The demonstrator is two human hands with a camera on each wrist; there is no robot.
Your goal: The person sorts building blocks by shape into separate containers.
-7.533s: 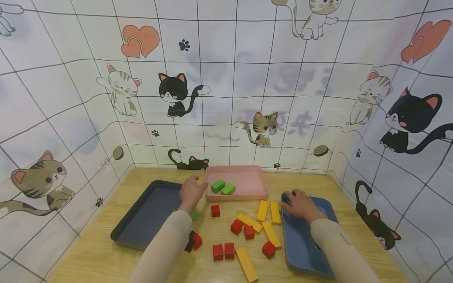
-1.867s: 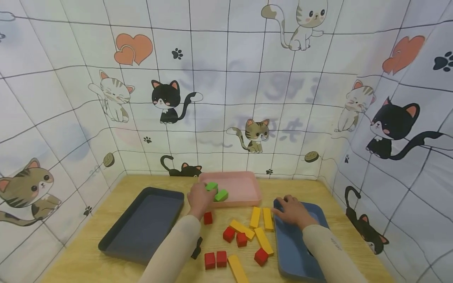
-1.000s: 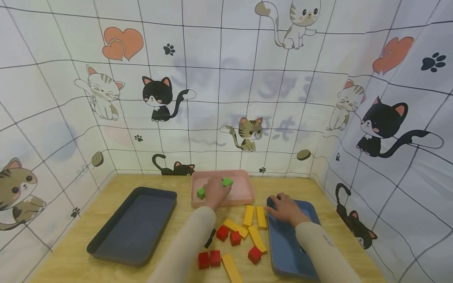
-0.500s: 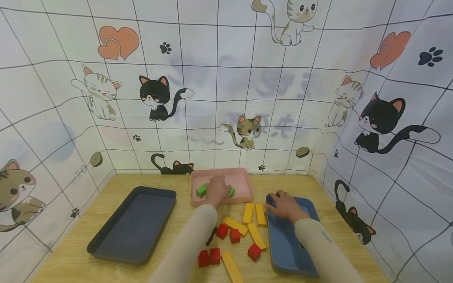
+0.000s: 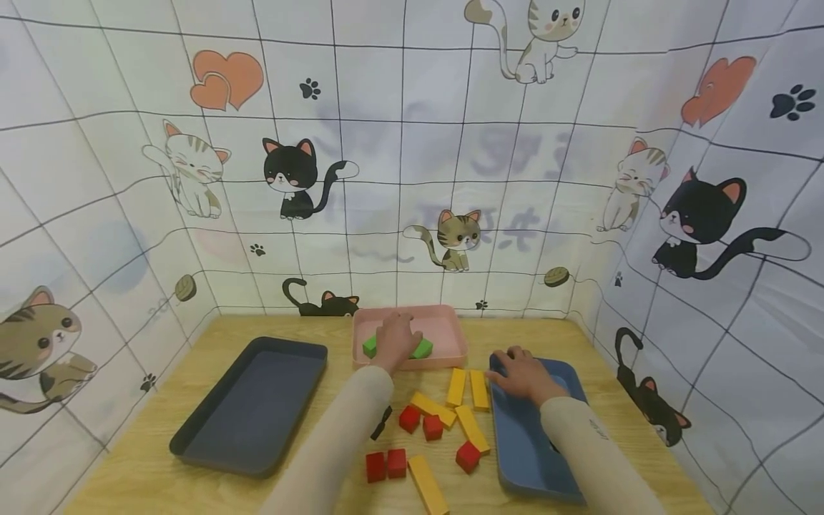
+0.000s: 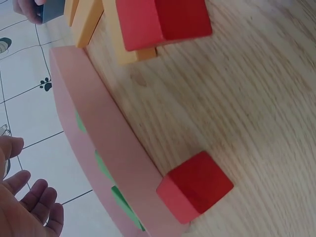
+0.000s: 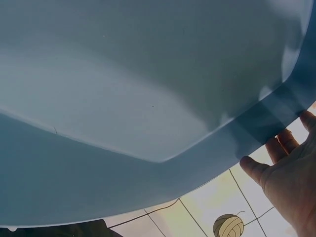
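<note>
My left hand [image 5: 394, 336] hovers over the pink tray [image 5: 450, 335], between two green blocks [image 5: 369, 347] [image 5: 422, 349] that lie in it. In the left wrist view its fingers [image 6: 34, 202] are loosely spread and hold nothing, beside the pink tray wall [image 6: 98, 143]. A red block [image 6: 195, 186] sits against that wall on the wood. My right hand [image 5: 524, 372] rests flat on the far left corner of the blue tray [image 5: 547, 443]; the right wrist view shows its fingers [image 7: 281, 158] along the blue tray rim [image 7: 256, 128].
A dark empty tray [image 5: 251, 404] lies at the left. Several red blocks [image 5: 409, 418] and yellow bars [image 5: 455, 386] are scattered on the wooden table [image 5: 193, 486] between the trays. Cat-print cloth walls [image 5: 412, 179] close in three sides.
My left hand has moved from the tray's left edge to over its middle; the green block on its right now lies nearer the front. The right hand has stayed on the blue tray.
</note>
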